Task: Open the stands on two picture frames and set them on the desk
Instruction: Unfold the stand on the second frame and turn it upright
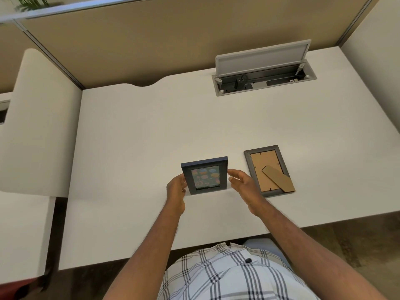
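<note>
A dark picture frame [205, 175] with a colourful picture stands upright on the white desk [151, 126], facing me. My left hand [176, 192] touches its left edge. My right hand [243, 185] hovers just off its right edge, fingers spread and holding nothing. A second grey frame [268, 169] lies face down to the right, its brown cardboard stand [278, 178] folded flat across the backing.
An open cable hatch [263, 70] with a raised grey lid is set into the desk at the back right. A beige partition [151, 40] closes the far side. A white side unit [39, 122] stands to the left.
</note>
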Available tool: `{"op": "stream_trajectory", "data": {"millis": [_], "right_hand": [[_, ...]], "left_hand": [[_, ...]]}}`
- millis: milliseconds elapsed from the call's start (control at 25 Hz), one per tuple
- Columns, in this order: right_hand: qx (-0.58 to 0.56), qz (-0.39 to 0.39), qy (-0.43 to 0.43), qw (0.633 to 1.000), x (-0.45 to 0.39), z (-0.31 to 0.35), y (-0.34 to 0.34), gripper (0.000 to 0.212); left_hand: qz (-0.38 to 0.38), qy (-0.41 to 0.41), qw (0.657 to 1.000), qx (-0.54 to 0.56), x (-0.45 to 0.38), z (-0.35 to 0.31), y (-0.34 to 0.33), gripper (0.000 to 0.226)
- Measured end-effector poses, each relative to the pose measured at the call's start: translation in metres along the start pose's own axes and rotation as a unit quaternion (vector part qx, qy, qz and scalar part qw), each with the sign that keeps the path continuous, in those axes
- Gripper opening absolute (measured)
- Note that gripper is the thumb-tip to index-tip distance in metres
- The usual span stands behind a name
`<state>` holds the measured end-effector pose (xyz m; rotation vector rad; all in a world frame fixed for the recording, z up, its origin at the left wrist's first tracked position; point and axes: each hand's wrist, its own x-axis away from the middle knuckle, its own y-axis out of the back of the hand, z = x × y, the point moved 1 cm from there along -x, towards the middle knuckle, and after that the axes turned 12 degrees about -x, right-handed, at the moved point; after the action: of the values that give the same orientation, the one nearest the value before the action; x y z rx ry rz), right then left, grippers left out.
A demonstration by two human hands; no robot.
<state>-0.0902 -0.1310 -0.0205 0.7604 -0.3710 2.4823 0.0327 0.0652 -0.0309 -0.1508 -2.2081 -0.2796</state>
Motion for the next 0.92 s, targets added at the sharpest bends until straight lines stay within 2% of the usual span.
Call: {"op": "stream_trajectory", "data": {"millis": [200,320,440,520,640,800,920], "right_hand": [[-0.042,-0.125,0.057,0.99,0.001,0.013,0.041,0.023],[-0.057,-0.192,0.06,0.978,0.0,0.02,0.075,0.018],[-0.045,-0.218,0.054,0.973,0.0,0.021,0.106,0.019],[-0.01,-0.224,0.059,0.973,0.002,0.022,0.123,0.024],[0.055,-0.225,0.067,0.971,0.001,0.019,0.14,0.032],[0.209,-0.179,0.042,0.96,-0.013,0.002,0.16,0.05],[0.292,-0.131,0.022,0.947,-0.018,-0.008,0.166,0.064]], "left_hand": [[-0.133,0.036,0.988,0.075,0.023,0.026,-0.007,0.012],[-0.145,0.062,0.985,0.071,0.045,0.045,-0.033,0.015],[-0.089,0.078,0.992,0.04,0.065,0.059,-0.072,0.02],[0.007,0.08,0.997,-0.002,0.08,0.065,-0.101,0.021],[0.142,0.062,0.984,-0.091,0.093,0.063,-0.139,0.029],[0.161,0.028,0.979,-0.122,0.082,0.057,-0.181,0.04],[0.144,0.058,0.984,-0.089,0.075,0.054,-0.201,0.049]]}}
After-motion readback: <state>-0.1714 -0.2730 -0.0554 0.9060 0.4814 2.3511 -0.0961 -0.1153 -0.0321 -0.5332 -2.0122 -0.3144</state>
